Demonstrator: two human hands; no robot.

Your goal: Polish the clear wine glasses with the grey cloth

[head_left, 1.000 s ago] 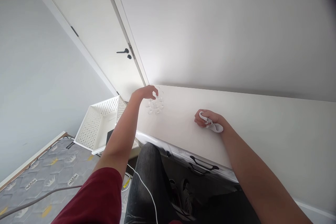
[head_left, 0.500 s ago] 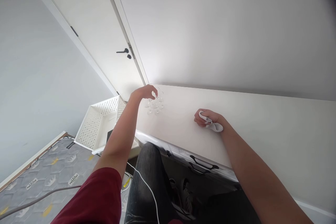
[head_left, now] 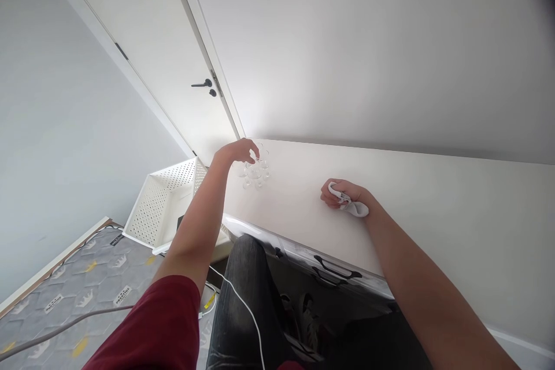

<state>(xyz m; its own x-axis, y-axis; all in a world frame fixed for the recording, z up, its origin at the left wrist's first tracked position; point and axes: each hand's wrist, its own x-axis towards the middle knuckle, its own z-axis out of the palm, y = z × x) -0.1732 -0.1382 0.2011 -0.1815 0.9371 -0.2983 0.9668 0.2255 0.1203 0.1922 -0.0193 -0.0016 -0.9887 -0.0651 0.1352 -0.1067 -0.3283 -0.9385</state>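
Observation:
My left hand (head_left: 243, 151) reaches over a cluster of small clear glasses (head_left: 259, 182) at the left end of the white cabinet top. Its thumb and fingers curl down and close on the upper part of one glass (head_left: 253, 171). The glasses are see-through and faint, so where one ends and another begins is hard to make out. In my right hand (head_left: 338, 192), resting low over the middle of the top, is a crumpled white cloth (head_left: 356, 208). One end of the cloth hangs out toward the wrist.
The cabinet top (head_left: 433, 214) runs along the wall to the right. A white perforated basket (head_left: 150, 214) stands left of the cabinet, beside a grey patterned mattress (head_left: 82, 283). Below are black drawer handles (head_left: 338, 269) and a white cable (head_left: 243, 300). Behind is a door (head_left: 173, 69).
My left hand has shifted very slightly left over the glasses. My right hand and the cloth stay in place.

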